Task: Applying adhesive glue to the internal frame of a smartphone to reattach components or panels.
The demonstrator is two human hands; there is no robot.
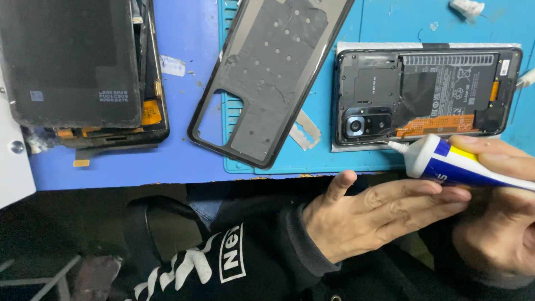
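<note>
My right hand grips a white, blue and yellow glue tube, its nozzle tip touching the lower edge of an opened phone near the camera module. The phone lies back-up on the blue mat, showing its battery and orange flex parts. My left hand is flat with fingers extended, just under the tube, its fingertips touching my right hand. It holds nothing. The phone's detached back cover lies inside-up to the left.
A second disassembled phone with a dark panel sits at the far left on the blue table. A thin metal blade lies beside the back cover. White scraps lie at the top right.
</note>
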